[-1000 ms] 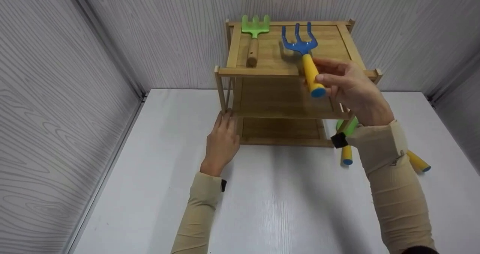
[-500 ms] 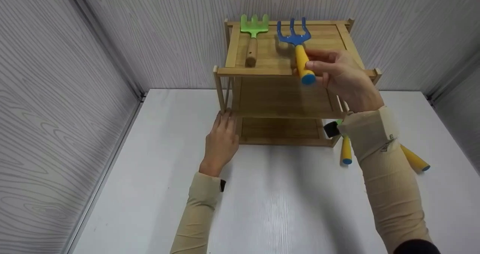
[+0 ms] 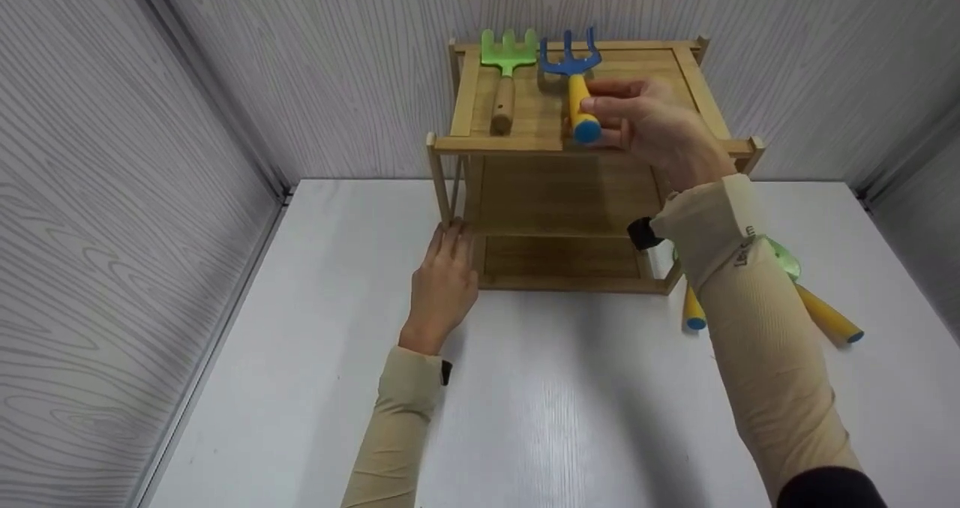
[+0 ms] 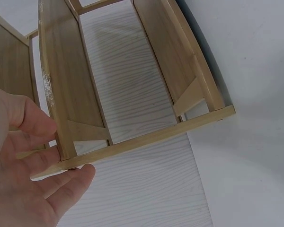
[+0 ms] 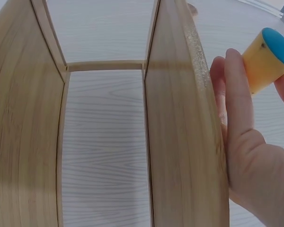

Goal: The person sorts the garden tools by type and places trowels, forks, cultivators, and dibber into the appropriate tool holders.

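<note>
My right hand (image 3: 660, 121) pinches the yellow handle of a blue three-pronged hand rake (image 3: 571, 65) over the top tier of a wooden shelf rack (image 3: 517, 145). In the right wrist view, the handle's blue end (image 5: 277, 46) shows between thumb and fingers, beside the tier's edge. To the left of the rake, a green hand fork (image 3: 508, 58) with a wooden handle lies on the top tier, prongs toward the back. My left hand (image 3: 444, 277) holds the rack's left front post; in the left wrist view its thumb and fingers (image 4: 68, 189) are on either side of the wood.
On the white table (image 3: 525, 418), right of the rack, lie two yellow-handled tools (image 3: 829, 314) with green heads, partly covered by my right sleeve. Below the top tier are a middle tier (image 3: 566, 193) and a bottom tier (image 3: 562, 257). A grey wood-grain wall (image 3: 360, 80) stands behind.
My right hand has carried the blue hand rake left and back across the top tier, closer beside the green fork. The left hand stays on the post.
</note>
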Action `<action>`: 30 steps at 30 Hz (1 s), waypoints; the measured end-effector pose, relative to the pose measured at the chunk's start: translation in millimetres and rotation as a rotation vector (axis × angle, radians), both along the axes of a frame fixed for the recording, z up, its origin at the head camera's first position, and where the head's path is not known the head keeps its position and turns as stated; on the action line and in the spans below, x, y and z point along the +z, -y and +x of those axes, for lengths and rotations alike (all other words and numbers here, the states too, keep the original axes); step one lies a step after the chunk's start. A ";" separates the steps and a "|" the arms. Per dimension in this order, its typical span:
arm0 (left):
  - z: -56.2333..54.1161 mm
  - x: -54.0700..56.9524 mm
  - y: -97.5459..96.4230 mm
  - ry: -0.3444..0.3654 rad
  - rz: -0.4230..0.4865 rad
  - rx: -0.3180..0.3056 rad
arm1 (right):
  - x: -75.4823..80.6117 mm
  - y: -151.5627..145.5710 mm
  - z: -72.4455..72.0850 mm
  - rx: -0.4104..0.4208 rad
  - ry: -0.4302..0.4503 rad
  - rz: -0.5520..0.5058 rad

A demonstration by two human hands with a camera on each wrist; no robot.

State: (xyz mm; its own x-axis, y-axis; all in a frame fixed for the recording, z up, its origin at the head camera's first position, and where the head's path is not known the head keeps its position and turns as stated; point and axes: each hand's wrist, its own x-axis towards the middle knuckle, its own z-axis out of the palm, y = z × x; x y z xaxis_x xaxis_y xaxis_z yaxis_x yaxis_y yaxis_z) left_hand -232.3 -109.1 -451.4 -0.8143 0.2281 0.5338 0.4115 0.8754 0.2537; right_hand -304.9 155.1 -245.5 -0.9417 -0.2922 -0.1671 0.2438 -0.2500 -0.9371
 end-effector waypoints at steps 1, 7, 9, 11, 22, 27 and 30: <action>0.0 -0.3 0.0 0.002 0.000 -0.001 | 0.2 1.0 -1.4 0.001 0.002 0.003; 0.8 -1.0 0.3 -0.021 -0.011 0.003 | 2.0 6.3 -7.3 0.008 -0.019 0.085; 1.0 -1.0 0.2 -0.021 -0.008 0.004 | 3.0 7.6 -8.9 0.012 -0.041 0.151; 1.1 -0.9 -0.1 -0.011 0.001 0.001 | 3.8 8.4 -10.4 0.015 -0.064 0.218; 0.6 -0.4 -1.0 0.020 0.025 -0.009 | 8.8 12.3 -12.4 0.008 -0.099 0.412; 0.1 -0.1 -0.7 0.027 0.017 -0.007 | 12.2 13.4 -10.7 -0.001 -0.111 0.508; -0.3 -0.4 0.3 0.018 0.009 -0.001 | 15.0 14.2 -9.6 -0.015 -0.106 0.556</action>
State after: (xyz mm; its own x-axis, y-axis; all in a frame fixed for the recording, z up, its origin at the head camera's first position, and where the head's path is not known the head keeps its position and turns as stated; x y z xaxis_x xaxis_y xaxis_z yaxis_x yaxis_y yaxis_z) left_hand -232.5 -109.3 -451.8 -0.8237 0.2240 0.5209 0.4072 0.8730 0.2685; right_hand -314.5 140.9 -230.6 -0.9650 -0.1741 -0.1963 0.1414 0.2855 -0.9479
